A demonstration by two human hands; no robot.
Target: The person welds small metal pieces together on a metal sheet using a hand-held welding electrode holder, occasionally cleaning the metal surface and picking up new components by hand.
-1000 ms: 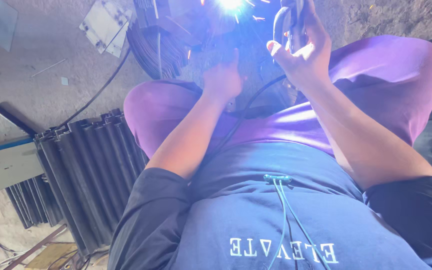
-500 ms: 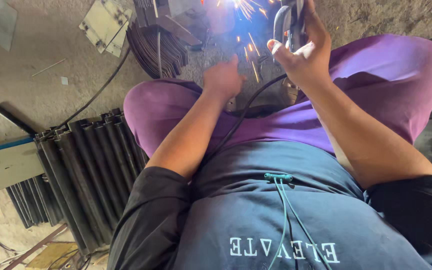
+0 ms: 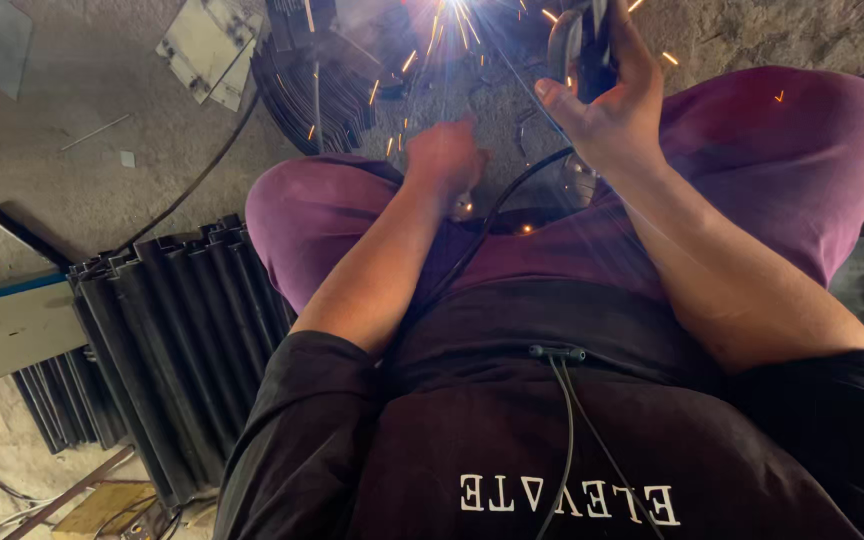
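Here the left hand [image 3: 444,160] is closed in a fist low between the knees, just under the white arc [image 3: 449,15] that throws sparks — what it grips cannot be told. The right hand [image 3: 607,110] is raised, fingers curled round a dark handle [image 3: 577,40]. Dark ribbed sheets [image 3: 167,340] lie stacked at the left.

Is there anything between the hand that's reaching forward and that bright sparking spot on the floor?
Nothing visible does. The left hand reaches over the purple-trousered knees toward the welding flash, with only flying sparks between. A black cable runs below the hand, not across its path. The right hand holds up a dark handled tool beside the flash.
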